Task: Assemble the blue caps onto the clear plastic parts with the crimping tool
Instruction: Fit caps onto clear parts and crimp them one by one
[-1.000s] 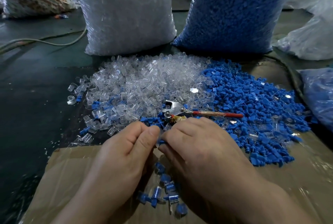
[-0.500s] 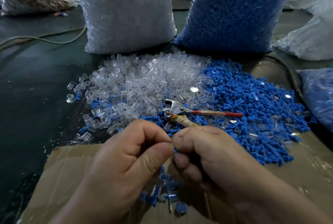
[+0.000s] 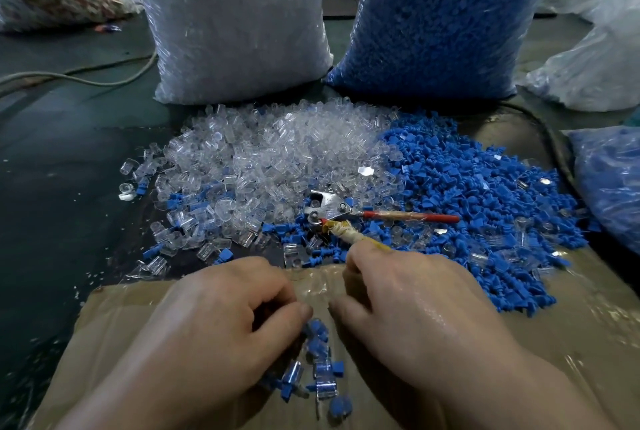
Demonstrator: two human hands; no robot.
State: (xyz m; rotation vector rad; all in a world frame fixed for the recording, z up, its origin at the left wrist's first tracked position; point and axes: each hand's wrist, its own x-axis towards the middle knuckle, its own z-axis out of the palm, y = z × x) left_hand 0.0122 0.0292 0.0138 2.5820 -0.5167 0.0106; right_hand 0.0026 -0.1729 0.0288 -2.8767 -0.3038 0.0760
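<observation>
My right hand grips the tape-wrapped handle of the crimping tool. The tool's metal head rests on the heap, and its red handle points right. My left hand hovers low over the cardboard with its fingers curled and thumb against the index finger. What it holds, if anything, is hidden. A few assembled parts, clear bodies with blue caps, lie between my wrists just under the left thumb. A heap of clear plastic parts spreads ahead, and a heap of blue caps lies to its right.
Two tall bags stand behind the heaps: one holds clear parts, the other blue caps. More plastic bags sit at the right, with a blue-filled one at the right edge. A cable crosses the dark table at the left.
My hands were pressed together over a part and have now drawn apart. The left hand dropped toward the assembled parts. The right hand stays on the taped handle.
</observation>
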